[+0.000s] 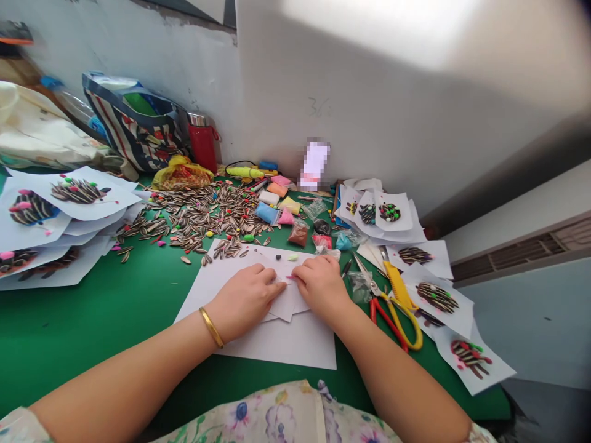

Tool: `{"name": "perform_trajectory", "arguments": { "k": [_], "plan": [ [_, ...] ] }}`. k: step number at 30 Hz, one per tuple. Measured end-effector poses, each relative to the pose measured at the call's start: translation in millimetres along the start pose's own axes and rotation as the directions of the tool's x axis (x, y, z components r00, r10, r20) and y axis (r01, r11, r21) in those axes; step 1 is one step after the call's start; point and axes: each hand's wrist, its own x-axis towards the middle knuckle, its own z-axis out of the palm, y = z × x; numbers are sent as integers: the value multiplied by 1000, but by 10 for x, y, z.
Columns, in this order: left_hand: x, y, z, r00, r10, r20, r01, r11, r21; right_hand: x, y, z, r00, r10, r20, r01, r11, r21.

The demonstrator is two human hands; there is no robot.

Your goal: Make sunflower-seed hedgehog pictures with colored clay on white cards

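Note:
My left hand (247, 298), with a gold bangle at the wrist, rests on white paper (295, 347). Its fingers are curled together, and whatever lies under their tips is hidden. Facing it, my right hand (322, 286) has its fingertips pinched at a small pink piece (290, 277), which looks like modelling clay. Between the hands lies a smaller white sheet (284, 307), partly covered by the fingers. Just beyond them are a black clay bit (278, 257) and a pale green bit (292, 257). Several sunflower seeds (228, 248) sit on the paper's far left corner.
A heap of sunflower seeds (203, 212) spreads across the green table (115, 326). Clay packets (266, 213) lie behind my hands. Scissors (388, 307) and a yellow cutter (398, 286) are at right. Seed-decorated sheets (76, 197) are stacked left, others (438, 298) right. A red flask (202, 143) stands behind.

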Motion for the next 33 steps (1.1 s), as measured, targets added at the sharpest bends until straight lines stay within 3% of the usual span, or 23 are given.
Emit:
{"name": "perform_trajectory", "arguments": {
  "k": [23, 33],
  "plan": [
    [2, 7, 33, 1000, -8, -1, 8, 1000, -16, -23, -42, -37, 993, 23, 113, -23, 1000, -10],
    [-2, 16, 28, 1000, -10, -3, 10, 1000, -26, -21, -36, 12, 998, -11, 60, 11, 1000, 2]
  ]
}}
